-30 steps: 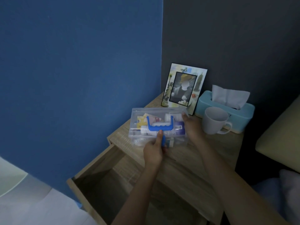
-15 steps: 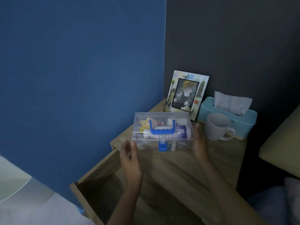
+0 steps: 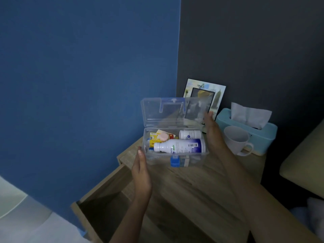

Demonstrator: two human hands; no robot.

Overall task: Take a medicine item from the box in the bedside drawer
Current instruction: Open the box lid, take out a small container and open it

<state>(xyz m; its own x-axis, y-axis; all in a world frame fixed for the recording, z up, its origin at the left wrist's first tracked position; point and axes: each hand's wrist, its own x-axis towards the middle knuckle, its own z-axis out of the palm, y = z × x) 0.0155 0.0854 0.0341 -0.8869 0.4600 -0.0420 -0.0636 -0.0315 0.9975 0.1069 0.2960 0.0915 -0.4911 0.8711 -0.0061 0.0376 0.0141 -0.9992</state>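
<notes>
We see the clear medicine box (image 3: pixel 175 155), lid raised, resting on the bedside surface (image 3: pixel 201 186) between our flat, empty left hand (image 3: pixel 141 172) and right hand (image 3: pixel 213 135); a white bottle (image 3: pixel 180 146) lies inside.

Your box (image 3: pixel 175 160) sits on the table (image 3: pixel 201 190), lid (image 3: pixel 168 111) raised behind it and a bottle (image 3: pixel 180 146) lying inside. Behind it stands a frame (image 3: pixel 217 95); to its right, a mug (image 3: pixel 236 140) before the tissue box (image 3: pixel 266 135). The drawer (image 3: pixel 98 211) lies front-left.
</notes>
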